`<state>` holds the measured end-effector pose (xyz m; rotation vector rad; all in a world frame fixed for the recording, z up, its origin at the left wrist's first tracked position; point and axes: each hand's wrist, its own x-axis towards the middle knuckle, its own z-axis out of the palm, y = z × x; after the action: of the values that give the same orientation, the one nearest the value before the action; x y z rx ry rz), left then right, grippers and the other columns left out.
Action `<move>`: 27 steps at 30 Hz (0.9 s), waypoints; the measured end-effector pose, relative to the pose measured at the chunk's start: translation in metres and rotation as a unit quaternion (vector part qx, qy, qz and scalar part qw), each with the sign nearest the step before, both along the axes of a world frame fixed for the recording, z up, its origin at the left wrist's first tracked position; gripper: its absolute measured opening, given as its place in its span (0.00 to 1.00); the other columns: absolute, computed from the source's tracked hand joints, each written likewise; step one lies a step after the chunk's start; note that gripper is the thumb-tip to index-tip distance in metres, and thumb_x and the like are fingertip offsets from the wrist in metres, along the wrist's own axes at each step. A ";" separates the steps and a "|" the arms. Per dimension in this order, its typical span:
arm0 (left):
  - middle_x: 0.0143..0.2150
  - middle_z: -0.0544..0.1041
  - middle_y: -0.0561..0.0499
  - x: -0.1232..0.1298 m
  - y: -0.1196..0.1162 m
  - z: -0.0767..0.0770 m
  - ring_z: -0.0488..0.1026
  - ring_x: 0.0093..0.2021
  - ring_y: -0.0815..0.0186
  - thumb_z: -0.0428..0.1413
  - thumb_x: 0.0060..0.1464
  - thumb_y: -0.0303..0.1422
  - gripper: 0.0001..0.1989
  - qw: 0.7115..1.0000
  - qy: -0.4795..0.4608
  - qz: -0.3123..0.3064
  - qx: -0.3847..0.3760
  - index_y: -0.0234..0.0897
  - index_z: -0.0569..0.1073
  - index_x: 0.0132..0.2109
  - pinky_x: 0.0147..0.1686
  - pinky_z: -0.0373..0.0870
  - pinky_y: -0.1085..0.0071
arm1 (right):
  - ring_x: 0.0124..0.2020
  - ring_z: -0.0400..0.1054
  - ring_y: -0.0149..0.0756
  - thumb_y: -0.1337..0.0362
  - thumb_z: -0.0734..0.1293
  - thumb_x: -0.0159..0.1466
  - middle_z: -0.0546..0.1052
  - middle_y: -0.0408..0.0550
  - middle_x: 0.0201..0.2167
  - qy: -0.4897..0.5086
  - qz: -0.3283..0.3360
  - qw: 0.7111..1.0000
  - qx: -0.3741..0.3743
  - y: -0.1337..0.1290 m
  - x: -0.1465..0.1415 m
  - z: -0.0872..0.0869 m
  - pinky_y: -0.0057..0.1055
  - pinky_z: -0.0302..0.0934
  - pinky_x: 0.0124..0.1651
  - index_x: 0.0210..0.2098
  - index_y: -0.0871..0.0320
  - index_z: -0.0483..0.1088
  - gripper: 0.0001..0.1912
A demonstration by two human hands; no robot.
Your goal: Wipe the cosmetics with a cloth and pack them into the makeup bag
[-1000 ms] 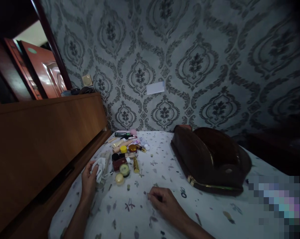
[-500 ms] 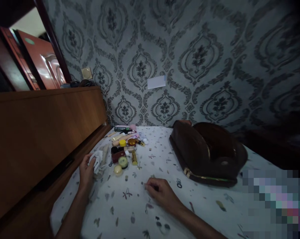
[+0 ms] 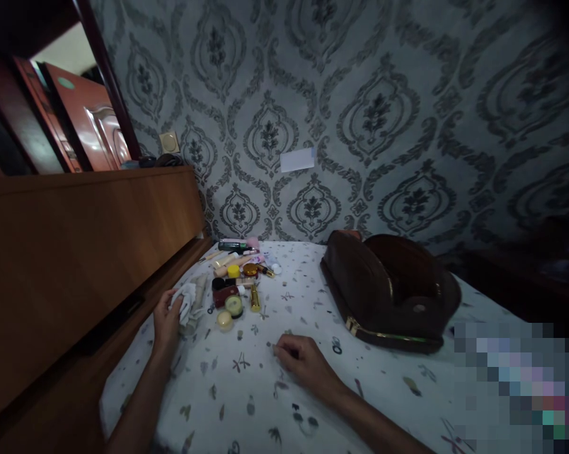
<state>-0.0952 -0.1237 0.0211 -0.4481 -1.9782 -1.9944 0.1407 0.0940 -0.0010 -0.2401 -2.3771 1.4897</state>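
Note:
At the left edge of the patterned sheet, my left hand (image 3: 167, 317) is closed on a crumpled white cloth or tissue (image 3: 186, 300). A pale tube (image 3: 200, 290) lies against it. Just right of these sit a cream-coloured round pot (image 3: 224, 321), a jar with a pale green lid (image 3: 234, 306), a dark red item (image 3: 225, 296) and a gold lipstick-like tube (image 3: 254, 298). My right hand (image 3: 301, 358) rests on the sheet near the middle with its fingers curled; whether anything is inside them cannot be seen.
A dark brown bag (image 3: 388, 296) stands unzipped on the right. Behind the jars lie a yellow-lidded pot (image 3: 234, 271), an amber round case (image 3: 250, 270) and several tubes and brushes. A wooden board (image 3: 90, 233) borders the left side; the papered wall (image 3: 312, 113) is behind.
The view has shifted slightly. My left hand stays on the white cloth, whose folds look a little different. My right hand has hardly moved.

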 end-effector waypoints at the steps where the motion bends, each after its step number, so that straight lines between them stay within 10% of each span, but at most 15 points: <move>1: 0.37 0.77 0.51 0.000 0.000 0.000 0.74 0.39 0.61 0.60 0.43 0.44 0.18 1.000 0.002 0.001 0.000 0.37 0.74 0.39 0.37 0.70 0.70 | 0.23 0.53 0.30 0.58 0.61 0.59 0.61 0.39 0.18 -0.002 0.002 1.000 0.000 0.000 0.000 0.001 0.28 0.49 0.28 0.20 0.57 0.62 0.14; 27: 0.34 0.74 0.53 -0.015 -0.004 0.000 0.72 0.37 0.62 0.57 0.43 0.42 0.16 0.997 0.037 0.063 0.005 0.37 0.73 0.38 0.40 0.68 0.69 | 0.22 0.57 0.30 0.61 0.60 0.59 0.64 0.40 0.17 0.009 0.006 1.000 0.001 0.002 0.002 0.001 0.28 0.51 0.28 0.19 0.57 0.63 0.13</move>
<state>-0.1099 -0.1280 0.0214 -0.3797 -1.9005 -1.8831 0.1427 0.0962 0.0002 -0.2104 -2.3703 1.4879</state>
